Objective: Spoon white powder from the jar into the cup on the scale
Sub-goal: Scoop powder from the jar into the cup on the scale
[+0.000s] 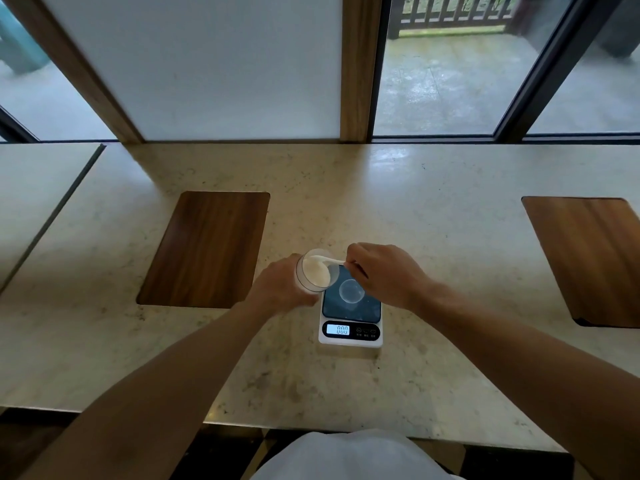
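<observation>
A clear jar (313, 273) part full of white powder is tilted toward the right, gripped from the left by my left hand (277, 289). My right hand (384, 275) holds a white spoon (330, 261) by its handle, with the bowl end dipped into the jar's mouth. Just below the jar, a small clear cup (351, 291) stands upright on the dark platform of a white digital scale (350, 339). The scale's lit display reads zeros. The cup looks empty.
The scale sits on a pale marble counter (433, 237). Two dark wooden inset panels lie in it, one at the left (207, 249) and one at the far right (595, 261). Windows and wooden frames rise behind the counter. The counter's front edge is near my body.
</observation>
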`<state>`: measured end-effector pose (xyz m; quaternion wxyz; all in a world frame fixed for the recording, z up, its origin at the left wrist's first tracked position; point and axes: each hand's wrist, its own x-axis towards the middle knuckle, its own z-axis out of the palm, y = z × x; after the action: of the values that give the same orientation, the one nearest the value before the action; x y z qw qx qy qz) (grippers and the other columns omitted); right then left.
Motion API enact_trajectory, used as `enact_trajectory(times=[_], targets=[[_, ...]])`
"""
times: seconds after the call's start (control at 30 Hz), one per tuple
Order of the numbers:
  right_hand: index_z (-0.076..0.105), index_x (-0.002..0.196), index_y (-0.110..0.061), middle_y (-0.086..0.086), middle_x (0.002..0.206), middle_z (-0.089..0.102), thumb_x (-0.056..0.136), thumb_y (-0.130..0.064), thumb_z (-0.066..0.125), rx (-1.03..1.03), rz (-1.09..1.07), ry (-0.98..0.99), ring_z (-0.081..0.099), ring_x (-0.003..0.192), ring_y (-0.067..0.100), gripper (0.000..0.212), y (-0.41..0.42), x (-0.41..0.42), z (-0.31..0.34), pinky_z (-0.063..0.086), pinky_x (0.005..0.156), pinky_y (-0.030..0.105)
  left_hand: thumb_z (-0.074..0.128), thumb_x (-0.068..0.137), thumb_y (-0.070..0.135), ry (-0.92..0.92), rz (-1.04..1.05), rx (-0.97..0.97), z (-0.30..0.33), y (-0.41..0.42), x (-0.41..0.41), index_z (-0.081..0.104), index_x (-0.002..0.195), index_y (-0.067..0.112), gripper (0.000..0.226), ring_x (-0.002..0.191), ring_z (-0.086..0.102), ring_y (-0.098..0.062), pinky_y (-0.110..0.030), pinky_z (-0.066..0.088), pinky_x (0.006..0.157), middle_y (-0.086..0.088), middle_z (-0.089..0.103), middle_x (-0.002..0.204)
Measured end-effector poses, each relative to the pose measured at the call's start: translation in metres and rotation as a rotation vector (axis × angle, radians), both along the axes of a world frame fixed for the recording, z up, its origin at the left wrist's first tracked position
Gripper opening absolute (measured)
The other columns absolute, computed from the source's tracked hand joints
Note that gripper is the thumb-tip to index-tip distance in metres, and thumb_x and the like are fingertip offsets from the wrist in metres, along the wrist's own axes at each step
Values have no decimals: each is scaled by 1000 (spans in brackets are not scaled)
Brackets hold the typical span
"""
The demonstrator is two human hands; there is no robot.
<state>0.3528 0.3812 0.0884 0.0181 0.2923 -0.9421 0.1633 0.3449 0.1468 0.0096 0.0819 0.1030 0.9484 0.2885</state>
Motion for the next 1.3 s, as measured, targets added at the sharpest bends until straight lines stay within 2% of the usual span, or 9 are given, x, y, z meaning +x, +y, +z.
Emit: enact_trajectory(times=[0.17, 0.3, 0.43, 0.63, 0.8, 0.97, 1.17, 1.3], targets=[[58, 86, -9, 3, 74, 63, 99, -20, 44, 43, -15, -51, 55, 55, 20, 23, -4, 1, -2, 47, 50, 35, 91, 61, 47, 3, -4, 10, -1, -1, 1, 51, 133, 25, 85, 98, 57, -8, -28, 49, 91, 3, 67, 121], [61, 85, -9, 3, 73, 64, 99, -22, 43, 30, -74, -103, 57, 56, 19, 26, -7, 0, -4, 52, 53, 38, 91, 61, 47, 13, -3, 9, 0, -1, 1, 50, 134, 26, 86, 99, 56, -8, -26, 46, 90, 4, 66, 122], [66, 85, -9, 3, 72, 67, 98, -21, 44, -9, -133, -149, 59, 57, 17, 28, -7, -2, -8, 53, 54, 36, 91, 61, 46, 22, -16, 20, 1, -1, 1, 52, 133, 24, 84, 98, 56, -8, -31, 52, 91, 2, 67, 122], [72, 92, -8, 5, 78, 72, 97, -19, 54, -160, -249, -283, 62, 61, 16, 22, -7, -2, -20, 58, 61, 35, 91, 63, 43, 5, -28, 30, 0, 0, 2, 52, 133, 22, 83, 102, 61, -13, -36, 54, 94, -1, 67, 122], [74, 86, -10, 2, 68, 69, 93, -22, 59, -288, -346, -343, 60, 54, 16, 21, -8, 1, -30, 53, 54, 34, 92, 63, 41, 15, -37, 43, 0, 0, 2, 53, 133, 20, 83, 103, 62, -15, -35, 54, 92, -3, 68, 122], [75, 84, -10, 1, 67, 68, 92, -23, 60, -342, -395, -399, 62, 58, 20, 21, -13, 0, -34, 55, 57, 38, 92, 61, 41, 17, -28, 48, 0, -1, 0, 54, 131, 19, 83, 98, 58, -10, -32, 54, 89, -2, 68, 120], [75, 82, -13, -4, 65, 65, 92, -23, 61, -397, -442, -457, 54, 53, 10, 20, -14, -1, -35, 44, 51, 23, 93, 62, 39, -2, -14, 51, 0, -2, -1, 54, 131, 20, 82, 98, 57, -10, -28, 50, 88, -2, 68, 121], [75, 84, -13, 0, 69, 68, 92, -22, 61, -423, -465, -482, 56, 58, 13, 19, -14, -2, -34, 48, 57, 27, 92, 61, 41, -7, 6, 68, -1, -2, -1, 55, 128, 21, 80, 94, 58, -9, -24, 46, 80, 0, 69, 117]])
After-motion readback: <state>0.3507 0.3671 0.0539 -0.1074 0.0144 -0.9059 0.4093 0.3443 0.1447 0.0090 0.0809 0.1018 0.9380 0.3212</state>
